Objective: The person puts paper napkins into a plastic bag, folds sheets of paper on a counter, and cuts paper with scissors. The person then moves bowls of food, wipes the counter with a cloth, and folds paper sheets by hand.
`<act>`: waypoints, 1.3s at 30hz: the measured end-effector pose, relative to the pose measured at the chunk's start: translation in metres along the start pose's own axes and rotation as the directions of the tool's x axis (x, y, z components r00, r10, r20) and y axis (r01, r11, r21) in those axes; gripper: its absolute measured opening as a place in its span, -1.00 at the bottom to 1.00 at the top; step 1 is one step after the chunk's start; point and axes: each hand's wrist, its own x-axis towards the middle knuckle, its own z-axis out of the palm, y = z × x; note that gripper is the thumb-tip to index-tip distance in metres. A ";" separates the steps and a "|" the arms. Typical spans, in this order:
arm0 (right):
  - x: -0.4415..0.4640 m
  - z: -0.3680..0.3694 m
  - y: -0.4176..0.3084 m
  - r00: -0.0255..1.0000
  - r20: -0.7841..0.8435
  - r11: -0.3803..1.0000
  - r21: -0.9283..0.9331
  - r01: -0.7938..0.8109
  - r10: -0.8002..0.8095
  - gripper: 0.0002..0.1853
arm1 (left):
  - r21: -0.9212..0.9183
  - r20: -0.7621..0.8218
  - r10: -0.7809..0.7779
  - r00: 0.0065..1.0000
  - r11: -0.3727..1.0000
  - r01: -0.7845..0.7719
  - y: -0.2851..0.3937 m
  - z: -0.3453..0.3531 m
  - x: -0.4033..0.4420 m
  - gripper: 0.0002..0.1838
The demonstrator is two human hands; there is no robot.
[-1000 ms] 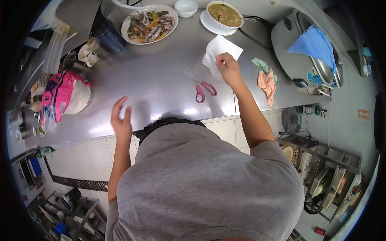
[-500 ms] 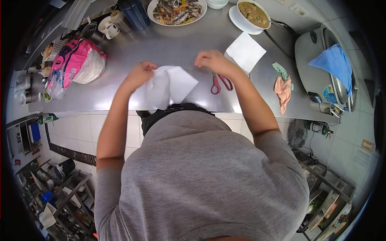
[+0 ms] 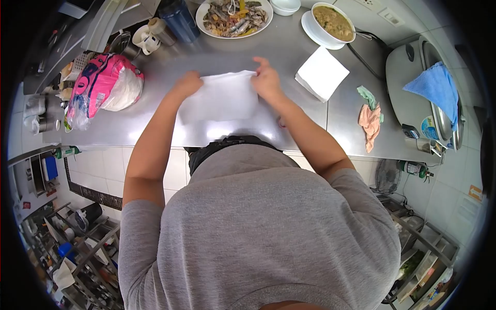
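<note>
From the head camera, a white sheet (image 3: 221, 98) is spread out between two hands, over the surface (image 3: 153, 98) and close to the middle of its near edge. The left hand (image 3: 189, 84) has its grip pinched on the sheet's far left corner. The right hand (image 3: 267, 82) has its grip pinched near the far right corner, with one finger poking up. Holding both corners looks like a good way to stop the sheet from crumpling. Its near side is blurry, so I cannot tell if that part touches the surface.

A pile of white papers (image 3: 323, 75) lies just right of the right hand, maybe to be easy to reach. A bit of something red (image 3: 281, 122) peeks out by the right arm (image 3: 318, 133); too little shows to tell what it is.

A plate of food (image 3: 269, 19) and a bowl of soup (image 3: 319, 32) sit by the far edge, maybe so the arms won't bump them. The bowl is on a saucer (image 3: 307, 29), perhaps to catch drips. A pink bag (image 3: 106, 77) is near the left edge. Toward the right edge, a green cloth (image 3: 367, 96) and an orange cloth (image 3: 370, 124) lie bunched together. A blue cloth (image 3: 436, 92) hangs over a big gray pot (image 3: 402, 95), maybe to be handy.
</note>
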 end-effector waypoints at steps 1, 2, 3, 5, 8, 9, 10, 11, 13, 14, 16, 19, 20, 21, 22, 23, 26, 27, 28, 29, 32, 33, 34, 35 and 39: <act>0.005 -0.006 0.012 0.999 0.021 0.999 -0.004 -0.038 0.039 -0.47 | 0.055 -0.101 -0.032 0.994 0.998 0.038 0.001 0.001 0.000 -0.67; 0.002 -0.013 0.017 0.994 -0.027 0.987 -0.120 0.104 -0.108 -0.49 | 0.103 -0.204 -0.060 0.977 0.991 0.082 0.005 0.006 -0.004 -0.68; -0.008 -0.019 0.022 0.965 -0.057 0.942 -0.240 0.235 -0.255 -0.50 | 0.145 -0.306 -0.082 0.948 0.981 0.132 0.009 0.010 -0.008 -0.67; -0.040 -0.029 0.037 0.914 -0.007 0.851 -0.368 0.375 -0.406 -0.53 | 0.250 -0.282 0.136 0.950 0.966 -0.065 0.036 0.015 -0.020 -0.62; -0.105 -0.050 0.072 0.886 0.150 0.811 -0.358 0.462 -0.438 -0.54 | 0.346 -0.300 0.363 0.882 0.903 -0.254 0.040 0.063 -0.041 -0.50; -0.121 -0.063 0.078 0.873 0.222 0.819 -0.306 0.484 -0.433 -0.55 | 0.372 -0.319 0.418 0.851 0.881 -0.293 0.037 0.080 -0.046 -0.45; -0.137 -0.078 0.087 0.856 0.292 0.831 -0.249 0.498 -0.426 -0.57 | 0.348 -0.325 0.385 0.864 0.898 -0.269 0.038 0.086 -0.054 -0.41; -0.154 -0.093 0.105 0.879 0.276 0.837 -0.292 0.462 -0.389 -0.58 | 0.329 -0.323 0.354 0.878 0.912 -0.246 0.038 0.090 -0.061 -0.37; -0.177 -0.122 0.145 0.948 0.140 0.858 -0.403 0.319 -0.287 -0.60 | 0.313 -0.300 0.315 0.901 0.924 -0.219 0.039 0.096 -0.069 -0.31; -0.182 -0.136 0.162 0.974 0.022 0.862 -0.460 0.212 -0.227 -0.59 | 0.316 -0.298 0.313 0.902 0.924 -0.216 0.041 0.099 -0.071 -0.31; -0.179 -0.160 0.188 0.940 -0.248 0.842 -0.535 0.070 -0.235 -0.59 | 0.323 -0.295 0.302 0.907 0.924 -0.203 0.046 0.103 -0.074 -0.30; -0.142 -0.177 0.199 0.900 -0.397 0.862 -0.505 -0.049 -0.181 -0.60 | 0.327 -0.261 0.340 0.903 0.912 -0.248 0.063 0.107 -0.074 -0.28; -0.128 -0.180 0.195 0.877 -0.433 0.841 -0.537 -0.066 -0.208 -0.60 | 0.331 -0.253 0.354 0.900 0.906 -0.264 0.070 0.107 -0.071 -0.27; -0.112 -0.182 0.183 0.852 -0.467 0.819 -0.568 -0.084 -0.237 -0.61 | 0.328 -0.247 0.349 0.904 0.908 -0.261 0.076 0.108 -0.067 -0.26; -0.094 -0.182 0.168 0.824 -0.497 0.795 -0.599 -0.099 -0.273 -0.61 | 0.323 -0.261 0.353 0.899 0.909 -0.263 0.082 0.108 -0.062 -0.26; -0.075 -0.181 0.146 0.815 -0.472 0.816 -0.578 0.001 -0.335 -0.63 | 0.318 -0.277 0.354 0.894 0.911 -0.262 0.087 0.108 -0.056 -0.25; -0.047 -0.156 0.080 0.876 -0.235 0.827 -0.495 0.265 -0.421 -0.66 | 0.310 -0.283 0.363 0.888 0.910 -0.273 0.094 0.113 -0.050 -0.24; -0.043 -0.147 0.069 0.907 -0.189 0.831 -0.501 0.241 -0.377 -0.69 | 0.309 -0.291 0.369 0.883 0.910 -0.278 0.098 0.115 -0.046 -0.24; -0.039 -0.139 0.061 0.933 -0.140 0.833 -0.508 0.220 -0.332 -0.72 | 0.302 -0.290 0.367 0.884 0.911 -0.279 0.101 0.117 -0.042 -0.24; -0.035 -0.136 0.056 0.953 -0.088 0.832 -0.515 0.205 -0.290 -0.75 | 0.294 -0.293 0.361 0.886 0.915 -0.276 0.104 0.119 -0.040 -0.23; -0.025 -0.131 0.068 0.982 -0.065 0.883 -0.451 0.132 -0.180 -0.86 | 0.260 -0.289 0.339 0.895 0.928 -0.268 0.108 0.121 -0.037 -0.20; -0.024 -0.128 0.075 0.972 -0.098 0.871 -0.470 0.144 -0.214 -0.87 | 0.246 -0.285 0.326 0.902 0.934 -0.259 0.109 0.121 -0.038 -0.19; -0.022 -0.125 0.083 0.960 -0.127 0.860 -0.484 0.160 -0.251 -0.88 | 0.242 -0.294 0.349 0.890 0.928 -0.285 0.107 0.123 -0.036 -0.18; -0.021 -0.123 0.095 0.930 -0.130 0.821 -0.522 0.231 -0.344 -0.89 | 0.238 -0.306 0.365 0.879 0.924 -0.300 0.105 0.126 -0.032 -0.17; -0.015 -0.124 0.102 0.909 -0.093 0.799 -0.519 0.304 -0.406 -0.90 | 0.143 -0.300 0.369 0.879 0.929 -0.341 0.107 0.124 -0.027 -0.17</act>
